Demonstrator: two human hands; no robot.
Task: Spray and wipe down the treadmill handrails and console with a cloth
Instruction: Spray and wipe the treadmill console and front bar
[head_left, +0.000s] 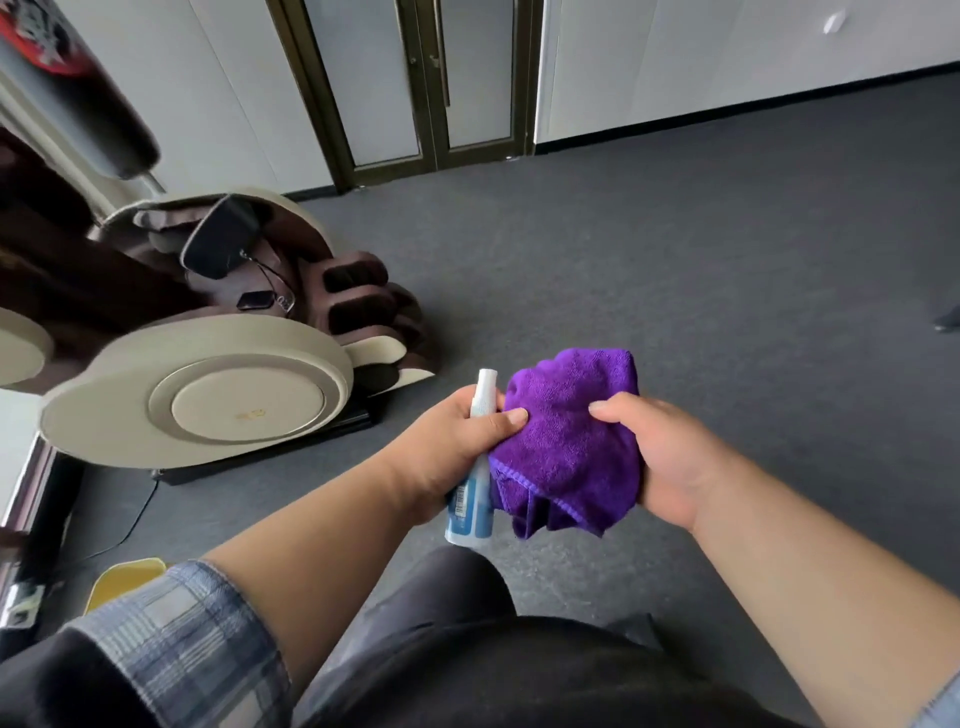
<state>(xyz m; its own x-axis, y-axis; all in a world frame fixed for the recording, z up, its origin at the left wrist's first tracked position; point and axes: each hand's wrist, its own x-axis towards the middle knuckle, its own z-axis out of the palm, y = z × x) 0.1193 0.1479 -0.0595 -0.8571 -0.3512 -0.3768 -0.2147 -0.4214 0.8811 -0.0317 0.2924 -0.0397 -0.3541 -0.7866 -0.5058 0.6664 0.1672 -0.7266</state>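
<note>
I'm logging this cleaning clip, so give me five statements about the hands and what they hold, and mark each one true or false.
1. The left hand grips a spray bottle. True.
2. The cloth is yellow. False: it is purple.
3. The right hand holds the cloth. True.
4. The cloth lies spread on the carpet. False: it is bunched up between both hands, off the floor.
5. The treadmill console is being wiped. False: no treadmill shows; a massage chair stands at left.
</note>
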